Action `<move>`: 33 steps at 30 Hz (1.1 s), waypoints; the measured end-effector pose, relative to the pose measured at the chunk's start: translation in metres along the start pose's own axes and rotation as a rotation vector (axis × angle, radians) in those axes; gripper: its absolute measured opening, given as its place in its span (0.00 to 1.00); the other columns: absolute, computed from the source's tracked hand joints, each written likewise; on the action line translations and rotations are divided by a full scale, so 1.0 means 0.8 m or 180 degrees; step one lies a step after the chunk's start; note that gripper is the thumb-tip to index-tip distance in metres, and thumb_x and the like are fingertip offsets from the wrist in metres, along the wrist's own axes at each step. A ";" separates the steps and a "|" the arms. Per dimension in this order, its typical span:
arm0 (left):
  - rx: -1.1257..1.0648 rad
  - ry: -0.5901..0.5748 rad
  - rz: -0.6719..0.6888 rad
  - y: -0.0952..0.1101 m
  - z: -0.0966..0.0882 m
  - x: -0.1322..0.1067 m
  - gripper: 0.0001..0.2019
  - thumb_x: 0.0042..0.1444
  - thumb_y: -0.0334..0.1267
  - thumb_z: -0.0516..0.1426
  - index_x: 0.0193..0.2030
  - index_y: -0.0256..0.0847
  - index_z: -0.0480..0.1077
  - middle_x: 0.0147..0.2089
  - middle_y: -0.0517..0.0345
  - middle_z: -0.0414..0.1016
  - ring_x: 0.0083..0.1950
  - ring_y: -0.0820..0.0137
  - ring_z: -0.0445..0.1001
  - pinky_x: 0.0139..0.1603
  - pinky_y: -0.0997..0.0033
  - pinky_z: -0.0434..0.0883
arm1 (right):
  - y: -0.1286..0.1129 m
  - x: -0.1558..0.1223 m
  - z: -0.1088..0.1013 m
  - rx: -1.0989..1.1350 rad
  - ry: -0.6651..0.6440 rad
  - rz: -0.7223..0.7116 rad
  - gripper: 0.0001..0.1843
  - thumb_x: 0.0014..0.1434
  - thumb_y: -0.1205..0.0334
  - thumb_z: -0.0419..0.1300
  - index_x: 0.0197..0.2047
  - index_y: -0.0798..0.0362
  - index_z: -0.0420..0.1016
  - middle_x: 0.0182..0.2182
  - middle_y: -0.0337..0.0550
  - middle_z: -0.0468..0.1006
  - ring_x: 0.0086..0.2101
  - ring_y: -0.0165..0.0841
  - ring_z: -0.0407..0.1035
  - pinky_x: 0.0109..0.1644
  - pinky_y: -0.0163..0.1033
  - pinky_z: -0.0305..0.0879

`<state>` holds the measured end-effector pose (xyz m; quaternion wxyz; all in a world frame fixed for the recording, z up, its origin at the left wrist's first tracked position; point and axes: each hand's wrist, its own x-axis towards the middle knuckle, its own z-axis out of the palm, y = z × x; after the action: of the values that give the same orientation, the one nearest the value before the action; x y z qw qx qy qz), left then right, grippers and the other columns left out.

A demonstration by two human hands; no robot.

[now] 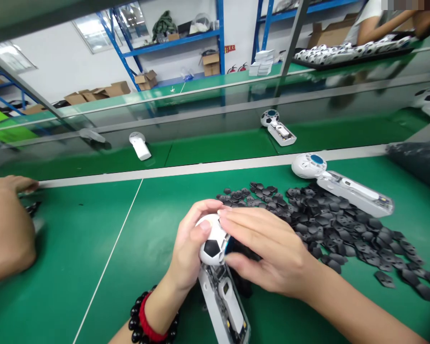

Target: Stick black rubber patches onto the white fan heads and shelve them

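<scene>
Cupping a patterned ball [213, 247] in the left hand [187, 251], seemingly for steadiness. Gripping its other side with the right hand [272, 251], near black pieces [331, 229] probably heaped for reach.

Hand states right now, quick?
Left hand: closed, holding the football-patterned ball.
Right hand: against the ball's side; can't tell whether it's gripping.
</scene>
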<state>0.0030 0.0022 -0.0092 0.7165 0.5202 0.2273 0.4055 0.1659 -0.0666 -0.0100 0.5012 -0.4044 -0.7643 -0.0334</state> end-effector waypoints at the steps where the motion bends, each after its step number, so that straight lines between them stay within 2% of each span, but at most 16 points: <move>1: -0.0039 -0.0012 0.0012 0.001 -0.001 0.001 0.14 0.60 0.49 0.62 0.49 0.46 0.78 0.48 0.59 0.81 0.50 0.67 0.78 0.53 0.75 0.73 | 0.002 -0.002 0.001 -0.0063 -0.0118 -0.0080 0.22 0.72 0.57 0.58 0.59 0.66 0.70 0.53 0.60 0.79 0.58 0.43 0.71 0.61 0.47 0.71; 3: -0.0017 -0.0071 0.0086 0.002 -0.002 0.002 0.14 0.60 0.49 0.61 0.50 0.47 0.78 0.49 0.59 0.81 0.50 0.68 0.78 0.54 0.75 0.73 | 0.005 -0.006 0.005 -0.0195 -0.0240 -0.0192 0.28 0.72 0.52 0.57 0.61 0.69 0.67 0.56 0.64 0.76 0.62 0.45 0.67 0.64 0.48 0.68; 6: 0.0205 -0.0202 0.0298 0.006 -0.003 0.000 0.15 0.62 0.49 0.59 0.52 0.47 0.77 0.50 0.59 0.81 0.53 0.67 0.78 0.56 0.73 0.73 | 0.005 -0.008 0.009 -0.0337 -0.0111 -0.0270 0.22 0.72 0.58 0.57 0.60 0.67 0.69 0.54 0.61 0.77 0.61 0.44 0.66 0.63 0.47 0.68; 8: 0.0417 -0.0285 0.0451 0.009 -0.004 -0.001 0.16 0.63 0.50 0.58 0.53 0.47 0.77 0.52 0.60 0.81 0.54 0.66 0.77 0.57 0.73 0.72 | 0.003 -0.008 0.009 -0.0423 0.0044 -0.0332 0.17 0.71 0.61 0.57 0.57 0.65 0.71 0.49 0.57 0.79 0.55 0.42 0.70 0.58 0.45 0.70; 11: 0.0831 -0.0322 0.0891 0.016 -0.007 -0.001 0.15 0.65 0.49 0.56 0.52 0.48 0.78 0.54 0.62 0.81 0.57 0.67 0.76 0.60 0.73 0.71 | 0.000 -0.004 0.009 -0.0517 0.0085 -0.0407 0.15 0.72 0.61 0.56 0.56 0.63 0.72 0.48 0.55 0.81 0.46 0.39 0.74 0.44 0.42 0.71; 14: 0.1303 -0.0503 0.1368 0.025 -0.011 0.001 0.15 0.66 0.47 0.56 0.54 0.48 0.79 0.59 0.61 0.79 0.60 0.65 0.76 0.64 0.70 0.70 | -0.002 0.000 0.011 -0.0406 0.0011 -0.0427 0.15 0.73 0.62 0.54 0.56 0.64 0.71 0.49 0.57 0.81 0.44 0.37 0.76 0.36 0.40 0.69; 16: 0.1507 -0.0668 0.1524 0.028 -0.014 0.002 0.16 0.66 0.47 0.56 0.55 0.47 0.79 0.60 0.58 0.79 0.59 0.62 0.78 0.62 0.66 0.73 | -0.004 0.001 0.014 -0.0268 0.0016 -0.0414 0.15 0.73 0.64 0.54 0.56 0.65 0.71 0.49 0.57 0.81 0.46 0.37 0.76 0.37 0.39 0.71; 18: 0.1566 -0.0716 0.1632 0.030 -0.013 0.001 0.16 0.66 0.46 0.56 0.54 0.46 0.80 0.56 0.55 0.82 0.54 0.60 0.81 0.57 0.63 0.77 | -0.007 0.001 0.017 -0.0152 0.0073 -0.0399 0.14 0.72 0.65 0.54 0.56 0.65 0.72 0.50 0.57 0.81 0.49 0.37 0.76 0.40 0.38 0.73; 20: 0.1543 -0.0591 0.1626 0.030 -0.010 -0.001 0.16 0.67 0.46 0.55 0.52 0.46 0.81 0.51 0.54 0.84 0.51 0.60 0.82 0.53 0.62 0.78 | -0.009 0.000 0.019 -0.0077 0.0113 -0.0367 0.14 0.71 0.66 0.55 0.56 0.65 0.72 0.50 0.57 0.80 0.52 0.38 0.75 0.44 0.38 0.75; 23: 0.1481 -0.0333 0.1410 0.028 -0.005 -0.005 0.14 0.68 0.46 0.55 0.50 0.50 0.82 0.49 0.57 0.85 0.50 0.62 0.82 0.53 0.64 0.77 | -0.008 -0.001 0.019 0.0016 0.0070 -0.0283 0.15 0.71 0.65 0.55 0.57 0.63 0.71 0.50 0.57 0.81 0.54 0.38 0.75 0.47 0.37 0.76; 28: 0.1265 -0.0141 0.1131 0.025 -0.003 -0.001 0.14 0.65 0.45 0.56 0.46 0.49 0.84 0.47 0.59 0.85 0.50 0.64 0.81 0.55 0.69 0.75 | -0.003 0.000 0.017 -0.0179 -0.0062 -0.0132 0.17 0.73 0.60 0.54 0.59 0.60 0.69 0.49 0.56 0.82 0.46 0.39 0.79 0.40 0.39 0.75; 29: 0.1203 -0.0089 0.1081 0.024 -0.003 0.000 0.14 0.65 0.45 0.56 0.45 0.49 0.84 0.47 0.59 0.85 0.50 0.64 0.81 0.55 0.69 0.75 | -0.006 0.000 0.017 -0.0205 -0.0077 -0.0066 0.17 0.72 0.60 0.54 0.60 0.59 0.68 0.49 0.56 0.81 0.46 0.39 0.79 0.41 0.41 0.75; 31: 0.1039 0.0255 0.1036 0.022 -0.002 0.003 0.14 0.63 0.44 0.56 0.42 0.47 0.84 0.46 0.58 0.85 0.51 0.64 0.81 0.55 0.70 0.74 | -0.016 0.001 0.016 -0.0081 -0.0196 0.0210 0.23 0.71 0.57 0.56 0.65 0.59 0.64 0.56 0.59 0.78 0.52 0.44 0.76 0.50 0.46 0.76; 33: 0.0884 0.0818 0.1037 0.019 -0.003 0.008 0.14 0.62 0.44 0.54 0.39 0.46 0.82 0.45 0.59 0.85 0.48 0.65 0.81 0.51 0.69 0.76 | -0.030 0.004 0.015 0.0271 -0.0569 0.0842 0.40 0.67 0.49 0.62 0.73 0.59 0.54 0.66 0.64 0.67 0.61 0.50 0.69 0.57 0.51 0.75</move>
<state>-0.0003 0.0106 0.0049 0.5285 0.5876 0.2833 0.5433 0.1408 -0.0753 -0.0046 0.4479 -0.4812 -0.7467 0.1015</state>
